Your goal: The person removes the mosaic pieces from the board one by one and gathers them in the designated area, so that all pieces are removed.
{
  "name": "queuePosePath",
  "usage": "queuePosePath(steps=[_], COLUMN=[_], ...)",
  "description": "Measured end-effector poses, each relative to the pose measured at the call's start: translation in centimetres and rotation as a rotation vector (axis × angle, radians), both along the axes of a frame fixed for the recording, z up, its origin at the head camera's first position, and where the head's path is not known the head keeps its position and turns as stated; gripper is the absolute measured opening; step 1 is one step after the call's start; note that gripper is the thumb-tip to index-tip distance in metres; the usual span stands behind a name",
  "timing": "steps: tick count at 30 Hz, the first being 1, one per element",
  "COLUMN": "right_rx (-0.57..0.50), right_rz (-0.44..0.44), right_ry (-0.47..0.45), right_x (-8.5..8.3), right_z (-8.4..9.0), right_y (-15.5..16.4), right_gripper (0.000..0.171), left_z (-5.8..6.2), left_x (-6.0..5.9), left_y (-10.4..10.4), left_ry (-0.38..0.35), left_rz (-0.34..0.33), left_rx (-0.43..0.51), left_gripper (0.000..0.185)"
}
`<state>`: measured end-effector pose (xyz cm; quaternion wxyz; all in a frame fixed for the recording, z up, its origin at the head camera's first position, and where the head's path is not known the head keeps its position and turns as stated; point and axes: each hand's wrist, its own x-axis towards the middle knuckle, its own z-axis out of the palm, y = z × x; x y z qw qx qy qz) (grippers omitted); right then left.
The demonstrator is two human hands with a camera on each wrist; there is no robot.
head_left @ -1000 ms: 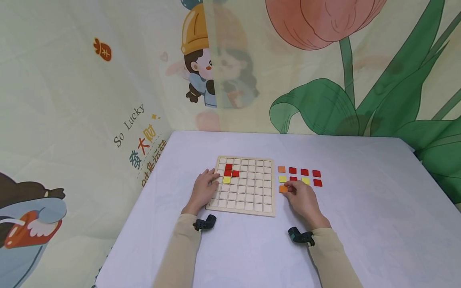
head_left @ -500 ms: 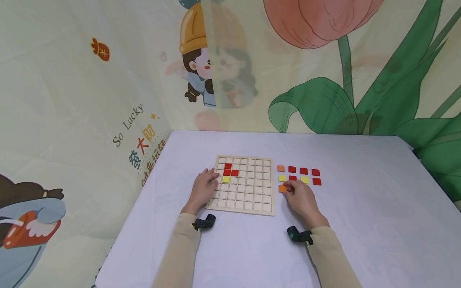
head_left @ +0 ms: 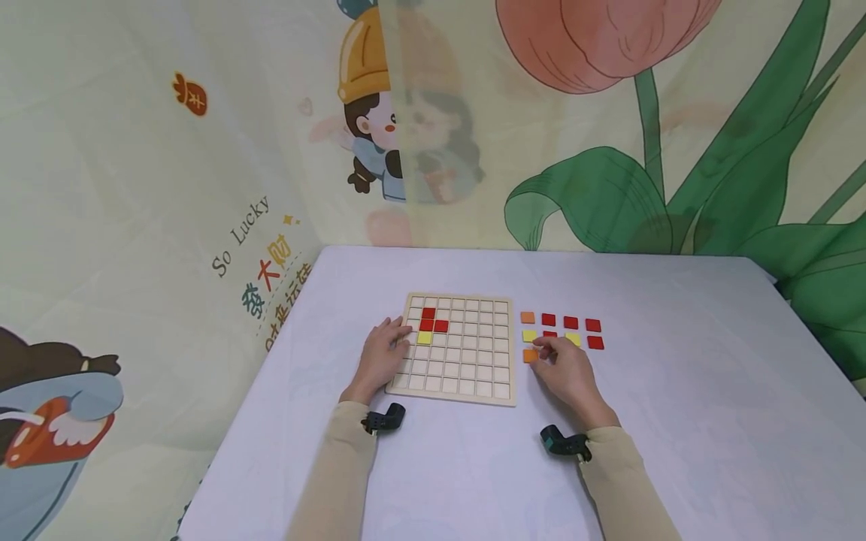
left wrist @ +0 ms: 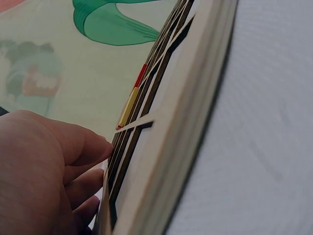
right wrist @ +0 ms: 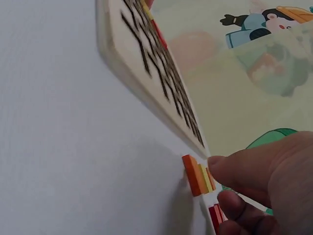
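On the tabletop (head_left: 676,391), the left hand (head_left: 382,357) rests with loosely bent fingers on the left edge of the wooden grid board (head_left: 458,349), gripping nothing. The board's cells hold three red tiles (head_left: 429,319) near its top left corner and a yellow tile (head_left: 424,338) in the cell just below them. Just right of the board, the right hand (head_left: 567,372) pinches the near orange tile (head_left: 530,355) at its fingertips, at the front of the loose tiles lying on the tabletop: another orange (head_left: 528,318), two yellow (head_left: 530,336) and several red ones (head_left: 593,325).
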<state>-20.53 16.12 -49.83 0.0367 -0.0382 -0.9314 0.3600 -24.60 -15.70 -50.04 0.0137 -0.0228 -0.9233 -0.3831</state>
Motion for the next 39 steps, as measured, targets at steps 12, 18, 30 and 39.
queuePosePath(steps=[12,18,30,39], right_rx=[-0.144,-0.160,-0.220,-0.192], right_rz=[-0.039,0.061,0.124,0.173], right_ry=[0.145,0.205,0.243,0.214], right_x=[0.2,0.8,0.2,-1.4], right_z=[0.0,-0.3,-0.4,-0.2], right_y=[-1.4,-3.4,-6.4,-8.1], right_gripper=[0.017,0.017,0.018,0.018], left_z=[-0.1,-0.2,0.2,0.1], left_x=[-0.1,-0.1,0.1,-0.1], left_y=[0.5,0.6,0.4,0.0], left_ry=[0.008,0.007,0.018,0.008], left_rz=[-0.011,-0.019,-0.022,-0.012], left_rx=[0.009,0.008,-0.005,0.011], left_gripper=[0.032,0.033,0.031,0.031])
